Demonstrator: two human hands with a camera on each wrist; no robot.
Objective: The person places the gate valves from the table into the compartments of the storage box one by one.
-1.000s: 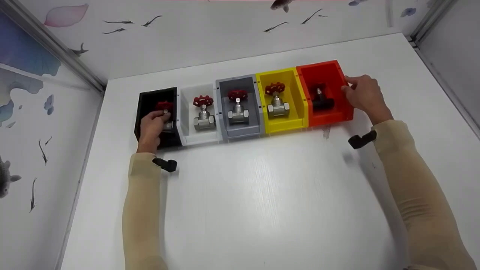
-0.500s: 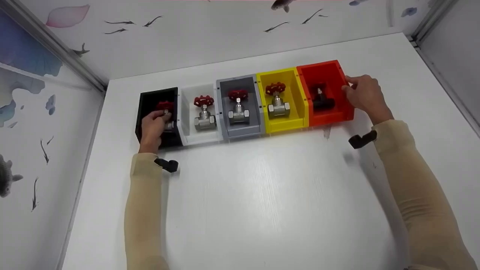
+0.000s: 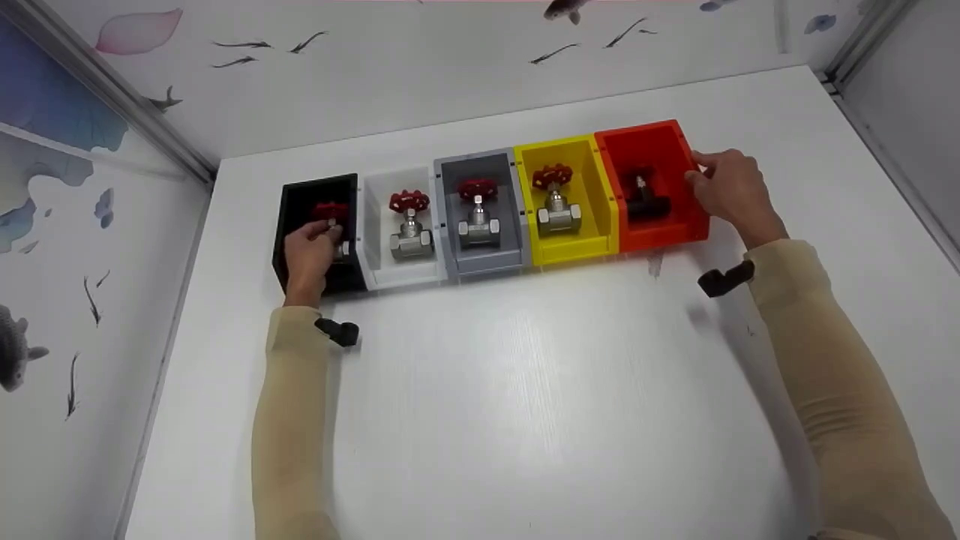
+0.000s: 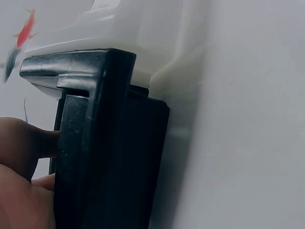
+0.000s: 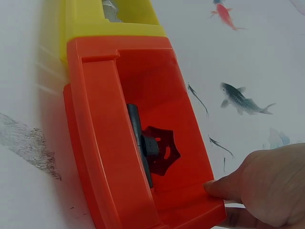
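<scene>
In the head view, my left hand (image 3: 308, 259) reaches into the black bin (image 3: 346, 280) at the row's left end. Its thumb and fingertips pinch a gate valve (image 3: 331, 211) with a red handwheel, partly covered by the hand. The left wrist view shows the bin's dark outer wall hiding the fingertips. At the opposite end, my right hand (image 3: 733, 187) grips the side wall of the red bin (image 3: 667, 238), thumb inside the rim and fingers outside. Inside that bin lies a black-bodied valve (image 5: 151, 145) with a red handwheel.
Between the end bins stand a white bin (image 3: 405, 277), a grey bin (image 3: 489, 264) and a yellow bin (image 3: 576, 253), each holding a metal valve with a red handwheel. The row rests on a white table (image 3: 525, 390), near the back wall panel (image 3: 420, 75) with fish drawings.
My left wrist and forearm have shifted slightly to the right, the fingers staying at the valve in the black bin. My right hand keeps its hold on the red bin.
</scene>
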